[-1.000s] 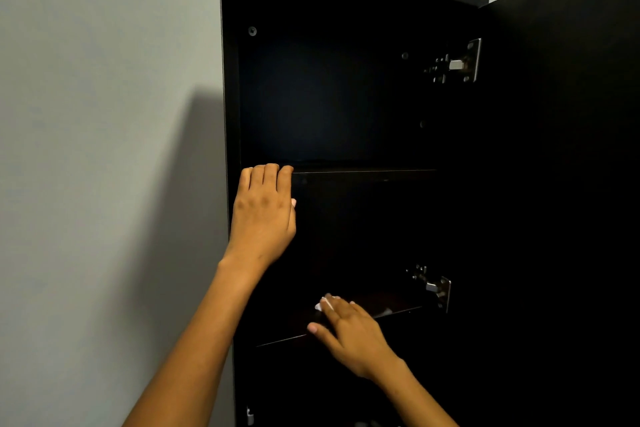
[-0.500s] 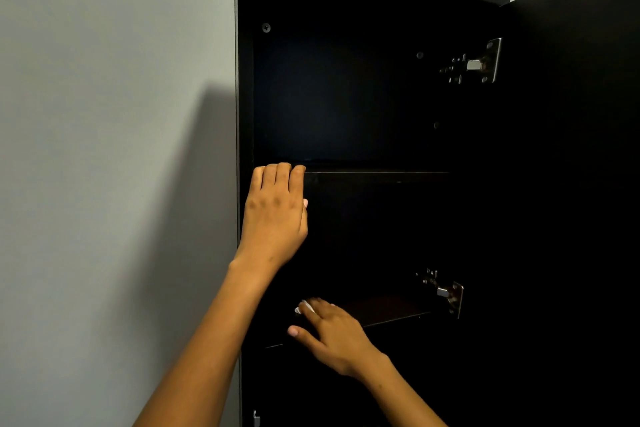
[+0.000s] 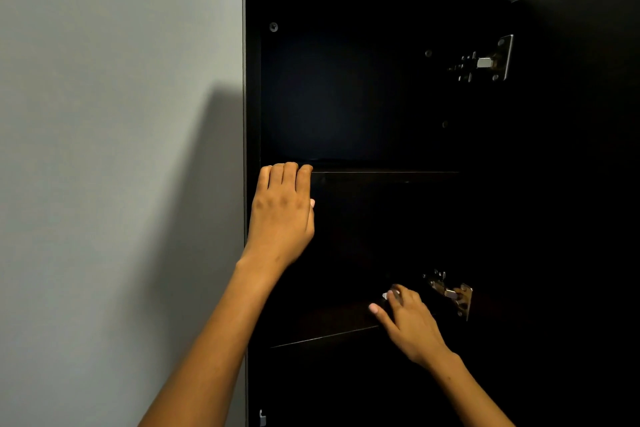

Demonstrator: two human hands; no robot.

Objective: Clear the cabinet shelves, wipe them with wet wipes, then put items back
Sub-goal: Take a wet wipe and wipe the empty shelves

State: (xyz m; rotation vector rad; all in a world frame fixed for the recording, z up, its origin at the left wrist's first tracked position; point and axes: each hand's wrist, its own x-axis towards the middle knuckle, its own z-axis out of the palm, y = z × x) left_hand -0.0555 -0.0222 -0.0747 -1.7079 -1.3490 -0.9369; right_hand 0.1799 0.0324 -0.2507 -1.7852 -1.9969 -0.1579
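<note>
Two bare hands: left hand (image 3: 282,215) hooks fingers over the tall black wooden cabinet's upper shelf (image 3: 384,172) front edge; right hand (image 3: 407,317) presses a white wet wipe (image 3: 387,295) onto the lower shelf (image 3: 325,322), right end. Risk: wipe snagging the steel hinge (image 3: 450,293) alongside.

A room in a home: a tall dark cabinet (image 3: 346,97) with metal door hinges (image 3: 485,61) stands against a plain pale painted wall (image 3: 104,114).
</note>
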